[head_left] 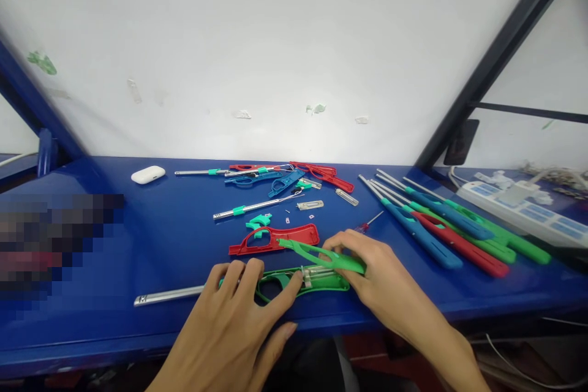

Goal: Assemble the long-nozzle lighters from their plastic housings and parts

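Note:
My left hand (pixel 239 312) presses down on an opened green utility lighter (pixel 328 283) lying near the table's front edge, its fingertips over the trigger area and the inner parts. The lighter's metal tube (pixel 169 296) points left from beneath my fingers. Inside the casing lies a clear fuel tank (pixel 316 272). My right hand (pixel 381 269) grips a loose green casing half (pixel 346 261), tilted just above the open lighter. Behind it rests a red casing half (pixel 296 235), with teal plastic pieces (pixel 260 223) beside it.
Assembled lighters (pixel 422 233) lie in a group at right, by a white power strip (pixel 528 205). Farther back are red and blue casing halves (pixel 287 182), metal tubes (pixel 250 207), and clear tanks (pixel 310 205). A small screwdriver (pixel 370 222) and white earbud case (pixel 147 175) also lie there.

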The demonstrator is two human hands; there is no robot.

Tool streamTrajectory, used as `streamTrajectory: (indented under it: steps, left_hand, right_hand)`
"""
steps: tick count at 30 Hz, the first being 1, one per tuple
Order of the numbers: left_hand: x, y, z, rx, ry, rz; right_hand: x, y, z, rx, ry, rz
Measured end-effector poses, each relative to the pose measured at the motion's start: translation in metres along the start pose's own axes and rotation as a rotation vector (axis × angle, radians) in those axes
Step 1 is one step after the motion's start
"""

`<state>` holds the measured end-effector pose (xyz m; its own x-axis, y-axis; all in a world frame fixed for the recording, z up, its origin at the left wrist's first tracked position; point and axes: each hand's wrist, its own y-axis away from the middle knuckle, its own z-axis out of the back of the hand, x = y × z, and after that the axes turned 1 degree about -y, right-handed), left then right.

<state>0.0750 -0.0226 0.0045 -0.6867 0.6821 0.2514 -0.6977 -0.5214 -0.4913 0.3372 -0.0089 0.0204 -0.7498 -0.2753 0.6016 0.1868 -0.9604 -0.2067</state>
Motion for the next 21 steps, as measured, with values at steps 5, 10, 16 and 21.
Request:
streamTrajectory:
  steps: [5, 10, 16, 21]
  left_hand:
    - [0.0014, 0.0024, -0.0016, 0.015, -0.001, -0.014]
    - [0.0021, 0.0023, -0.0013, 0.010, 0.024, -0.002]
    - [0.0038, 0.0038, -0.0017, 0.022, -0.024, -0.016]
    - [0.0025, 0.0041, -0.0024, 0.037, -0.030, -0.023]
  right_hand:
    - [-0.0001, 0.0000, -0.0001, 0.004, -0.017, -0.002]
    - [-0.0002, -0.0006, -0.0008, -0.001, -0.012, 0.003]
    - [0.0010, -0.0010, -0.0008, 0.013, -0.027, -0.013]
    - [0.0006, -0.0007, -0.0014, 0.003, -0.024, -0.013]
